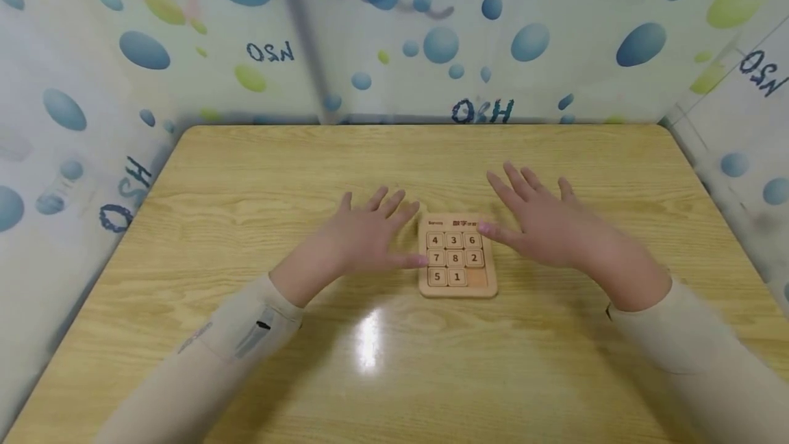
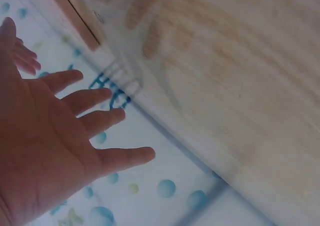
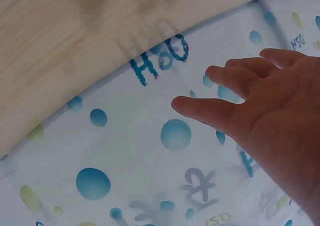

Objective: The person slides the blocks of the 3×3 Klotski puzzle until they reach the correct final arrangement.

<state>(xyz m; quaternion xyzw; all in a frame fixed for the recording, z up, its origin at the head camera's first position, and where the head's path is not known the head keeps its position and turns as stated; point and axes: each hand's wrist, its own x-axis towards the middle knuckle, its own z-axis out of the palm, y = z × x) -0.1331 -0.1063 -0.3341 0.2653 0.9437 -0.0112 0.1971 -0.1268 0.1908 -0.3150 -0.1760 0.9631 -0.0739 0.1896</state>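
A wooden number slide puzzle (image 1: 456, 288) lies flat on the table, with several square numbered tiles. Its rows read 4 3 6, then 7 8 2, then 5 1, with the gap at the lower right corner. At the puzzle's left side is my left hand (image 1: 366, 238), fingers spread and thumb tip overlapping the 7 tile's edge in the head view. My right hand (image 1: 548, 225) is at the upper right, fingers also spread, its thumb tip over the frame's top right corner. Both wrist views show bare palms holding nothing. A side of the puzzle (image 2: 75, 16) shows in the left wrist view.
The wood-grain table (image 1: 246, 177) has rounded far corners. Pale wall covering (image 1: 394, 33) with blue and green drops and H2O lettering stands behind it and along both sides. A bright light reflection shows on the tabletop in front of the puzzle.
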